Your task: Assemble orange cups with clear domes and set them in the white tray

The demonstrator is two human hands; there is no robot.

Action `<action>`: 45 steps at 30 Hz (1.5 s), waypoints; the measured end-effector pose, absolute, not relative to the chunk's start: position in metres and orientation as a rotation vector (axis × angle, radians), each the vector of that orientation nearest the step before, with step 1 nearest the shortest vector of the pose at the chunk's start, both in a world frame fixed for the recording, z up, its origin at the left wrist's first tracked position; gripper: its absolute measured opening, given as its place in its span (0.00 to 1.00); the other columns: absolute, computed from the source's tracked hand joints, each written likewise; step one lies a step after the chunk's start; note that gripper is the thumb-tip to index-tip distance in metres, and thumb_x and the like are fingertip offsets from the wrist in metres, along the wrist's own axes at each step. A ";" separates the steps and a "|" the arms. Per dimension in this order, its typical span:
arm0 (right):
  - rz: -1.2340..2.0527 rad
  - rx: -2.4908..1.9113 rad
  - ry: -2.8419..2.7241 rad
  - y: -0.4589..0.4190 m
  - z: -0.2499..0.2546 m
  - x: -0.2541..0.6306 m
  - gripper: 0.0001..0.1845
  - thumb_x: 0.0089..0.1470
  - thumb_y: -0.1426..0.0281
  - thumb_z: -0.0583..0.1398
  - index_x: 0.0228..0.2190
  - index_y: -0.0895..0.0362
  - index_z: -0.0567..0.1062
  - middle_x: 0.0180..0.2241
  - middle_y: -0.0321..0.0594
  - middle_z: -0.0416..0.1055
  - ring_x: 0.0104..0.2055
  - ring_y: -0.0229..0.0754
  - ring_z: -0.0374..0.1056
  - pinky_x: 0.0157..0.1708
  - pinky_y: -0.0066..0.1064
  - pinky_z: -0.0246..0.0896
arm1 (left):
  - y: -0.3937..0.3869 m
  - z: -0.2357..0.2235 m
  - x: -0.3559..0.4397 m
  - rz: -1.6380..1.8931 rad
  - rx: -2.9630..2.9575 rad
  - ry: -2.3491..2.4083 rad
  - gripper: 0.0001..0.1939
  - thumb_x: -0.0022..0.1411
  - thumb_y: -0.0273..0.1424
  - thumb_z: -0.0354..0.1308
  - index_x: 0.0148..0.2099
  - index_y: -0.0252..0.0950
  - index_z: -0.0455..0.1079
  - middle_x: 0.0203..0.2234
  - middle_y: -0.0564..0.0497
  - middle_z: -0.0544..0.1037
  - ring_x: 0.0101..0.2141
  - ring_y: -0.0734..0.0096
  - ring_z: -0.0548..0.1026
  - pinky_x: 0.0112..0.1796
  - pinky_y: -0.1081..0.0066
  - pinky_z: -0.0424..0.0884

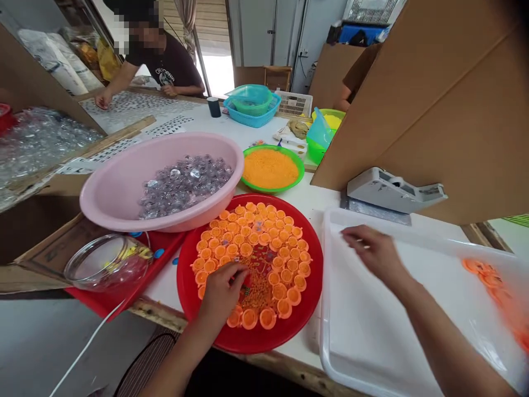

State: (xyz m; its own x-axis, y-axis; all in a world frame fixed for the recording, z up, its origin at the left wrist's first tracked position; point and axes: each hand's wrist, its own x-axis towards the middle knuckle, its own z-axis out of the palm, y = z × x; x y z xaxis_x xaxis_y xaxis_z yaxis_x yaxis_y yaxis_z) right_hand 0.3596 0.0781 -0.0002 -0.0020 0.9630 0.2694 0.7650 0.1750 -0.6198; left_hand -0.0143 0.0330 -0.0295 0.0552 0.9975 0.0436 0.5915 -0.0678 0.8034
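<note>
My left hand (223, 292) rests on a round red tray (248, 342) crowded with several small orange cups (264, 242) and loose orange grains. Its fingers are curled down onto the cups at the tray's near left; what they pinch is hidden. My right hand (372, 251) hovers over the far left corner of a white rectangular tray (372, 325). The fingers are drawn together and I see nothing between them. A few orange pieces (487, 275) lie at the white tray's right side, blurred.
A pink basin (124, 187) holds clear beads (182, 184). Behind it sit a green bowl of orange grains (270, 168) and blue and green baskets (252, 105). A glass bowl (107, 262) sits left, a white device (392, 190) under cardboard (433, 99). Another person (161, 60) works opposite.
</note>
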 end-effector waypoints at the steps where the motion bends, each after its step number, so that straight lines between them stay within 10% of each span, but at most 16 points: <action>1: 0.511 -1.524 -2.015 0.081 0.001 0.325 0.11 0.57 0.66 0.55 0.36 0.53 0.77 0.36 0.43 0.76 0.36 0.45 0.72 0.34 0.34 0.67 | 0.034 -0.029 -0.019 0.888 1.726 1.597 0.09 0.60 0.31 0.54 0.36 0.39 0.76 0.32 0.52 0.81 0.34 0.67 0.79 0.36 0.69 0.74; 13: 0.507 -1.702 -2.229 0.157 -0.032 0.145 0.12 0.56 0.71 0.58 0.41 0.59 0.77 0.41 0.49 0.74 0.39 0.45 0.71 0.37 0.30 0.61 | 0.029 -0.038 -0.053 0.784 1.810 1.550 0.11 0.58 0.25 0.55 0.40 0.40 0.75 0.35 0.50 0.79 0.39 0.65 0.76 0.43 0.65 0.71; 28: 0.470 -1.633 -1.879 0.147 -0.015 0.174 0.11 0.56 0.68 0.55 0.34 0.58 0.77 0.35 0.43 0.76 0.37 0.44 0.70 0.39 0.35 0.64 | 0.042 -0.041 -0.033 0.659 2.065 1.394 0.19 0.52 0.18 0.58 0.45 0.41 0.72 0.41 0.48 0.71 0.44 0.60 0.68 0.45 0.61 0.67; 45: 1.125 -1.754 -1.066 -0.018 0.006 0.232 0.18 0.46 0.56 0.65 0.34 0.57 0.75 0.29 0.42 0.75 0.26 0.41 0.67 0.25 0.33 0.64 | 0.034 -0.027 0.024 0.466 2.105 1.108 0.05 0.53 0.23 0.57 0.28 0.37 0.67 0.30 0.51 0.70 0.31 0.69 0.70 0.32 0.71 0.66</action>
